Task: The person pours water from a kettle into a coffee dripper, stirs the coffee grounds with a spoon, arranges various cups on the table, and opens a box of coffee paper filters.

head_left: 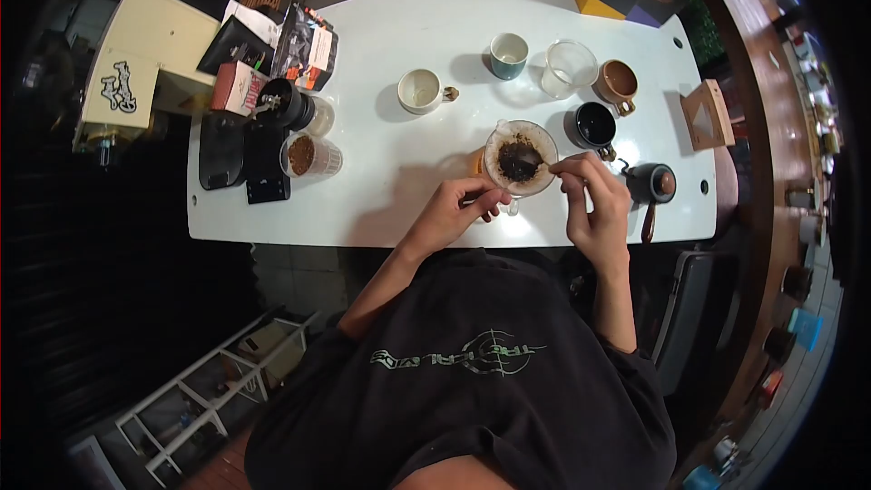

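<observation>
A paper coffee filter [542, 144] with dark, wet coffee grounds [519, 161] sits in a dripper over a glass server [513, 208] near the table's front edge. My left hand [461, 210] is closed, thumb and index finger pinched at the filter's near left rim. On the other side my right hand [594, 197] pinches the filter's right edge, its other fingers curled. Amber liquid shows at the server's left side. The fingertips cover parts of the rim, and the lower dripper is hidden beneath the filter.
On the white table [381, 32] stand a cream cup [421, 92], a teal cup [509, 55], a clear plastic cup [570, 69], a brown cup [617, 82], a black cup [593, 125] and a kettle [651, 183]. A grinder [285, 104] and ground-coffee container [311, 156] stand left.
</observation>
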A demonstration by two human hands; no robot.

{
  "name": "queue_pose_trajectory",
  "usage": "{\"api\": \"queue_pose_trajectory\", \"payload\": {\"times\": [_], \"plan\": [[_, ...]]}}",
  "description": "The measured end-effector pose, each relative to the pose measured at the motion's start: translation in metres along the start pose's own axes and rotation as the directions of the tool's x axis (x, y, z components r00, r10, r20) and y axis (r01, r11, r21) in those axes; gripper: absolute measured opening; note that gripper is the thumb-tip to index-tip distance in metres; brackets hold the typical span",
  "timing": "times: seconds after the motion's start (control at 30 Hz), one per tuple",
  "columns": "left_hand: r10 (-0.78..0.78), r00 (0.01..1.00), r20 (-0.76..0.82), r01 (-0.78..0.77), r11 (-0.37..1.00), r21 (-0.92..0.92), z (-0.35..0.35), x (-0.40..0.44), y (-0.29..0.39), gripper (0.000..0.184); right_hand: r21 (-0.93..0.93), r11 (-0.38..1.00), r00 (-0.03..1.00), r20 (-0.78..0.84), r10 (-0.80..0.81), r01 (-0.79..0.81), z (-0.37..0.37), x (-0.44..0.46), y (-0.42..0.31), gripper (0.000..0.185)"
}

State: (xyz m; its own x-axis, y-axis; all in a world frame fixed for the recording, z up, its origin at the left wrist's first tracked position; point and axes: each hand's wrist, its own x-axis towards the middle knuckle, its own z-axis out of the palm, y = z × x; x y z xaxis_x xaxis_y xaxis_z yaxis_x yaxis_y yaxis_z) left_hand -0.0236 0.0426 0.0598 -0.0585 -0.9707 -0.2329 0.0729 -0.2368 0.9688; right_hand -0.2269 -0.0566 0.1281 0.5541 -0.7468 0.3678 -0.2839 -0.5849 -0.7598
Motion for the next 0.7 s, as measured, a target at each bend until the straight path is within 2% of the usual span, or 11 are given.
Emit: {"api": "queue_pose_trajectory", "payload": {"times": [0.07,0.17,0.2,0.23,0.3,0.33,0.37,0.47,0.5,0.57,0.7], "plan": [[0.02,1.0,0.019,-0.02,1.0,-0.007,-0.004,0.002,-0.002,0.027,-0.014,0.999,0.995,-0.099,0.032,-0.033,0.003,-0.003,-0.01,0.006],[0.004,1.0,0.031,-0.005,0.999,0.034,-0.01,0.003,-0.003,0.028,-0.16,0.986,0.998,-0.062,0.027,-0.037,0.017,-0.004,-0.005,0.006],[0.009,0.998,0.058,-0.011,0.999,0.041,-0.013,0.004,-0.002,0.028,-0.124,0.991,0.999,-0.028,0.039,-0.042,0.02,-0.002,-0.009,0.005],[0.012,0.998,0.054,-0.014,0.999,0.052,-0.015,0.004,-0.003,0.028,-0.135,0.989,0.998,-0.048,0.047,-0.053,0.021,-0.001,-0.014,0.005],[0.008,0.998,0.062,-0.012,0.998,0.058,-0.019,0.003,-0.006,0.029,-0.033,0.994,0.992,-0.074,0.101,-0.103,0.021,-0.001,-0.022,0.006],[0.017,0.997,0.076,-0.019,0.999,0.032,-0.021,0.005,-0.007,0.029,0.007,0.995,0.99,-0.1,0.102,-0.102,0.02,-0.002,-0.024,0.006],[0.02,0.996,0.088,-0.021,1.0,0.005,-0.023,0.004,-0.008,0.029,-0.041,0.994,0.991,-0.096,0.093,-0.098,0.017,-0.003,-0.025,0.007],[0.007,0.995,0.098,-0.011,0.999,0.039,-0.025,0.005,-0.005,0.03,0.093,0.992,0.993,-0.069,0.097,-0.09,0.025,-0.004,-0.024,0.007],[0.012,0.994,0.111,-0.017,0.999,0.041,-0.025,0.005,-0.005,0.03,0.085,0.992,0.992,-0.081,0.098,-0.091,0.027,-0.007,-0.021,0.007],[0.033,0.994,0.108,-0.04,0.997,0.061,-0.026,0.007,-0.004,0.031,-0.071,0.996,0.997,-0.056,0.058,-0.061,0.027,-0.007,-0.016,0.006],[0.013,0.995,0.099,-0.02,0.998,0.064,-0.024,0.007,-0.002,0.032,-0.02,0.991,0.987,-0.095,0.129,-0.132,0.022,-0.006,-0.017,0.005]]}}
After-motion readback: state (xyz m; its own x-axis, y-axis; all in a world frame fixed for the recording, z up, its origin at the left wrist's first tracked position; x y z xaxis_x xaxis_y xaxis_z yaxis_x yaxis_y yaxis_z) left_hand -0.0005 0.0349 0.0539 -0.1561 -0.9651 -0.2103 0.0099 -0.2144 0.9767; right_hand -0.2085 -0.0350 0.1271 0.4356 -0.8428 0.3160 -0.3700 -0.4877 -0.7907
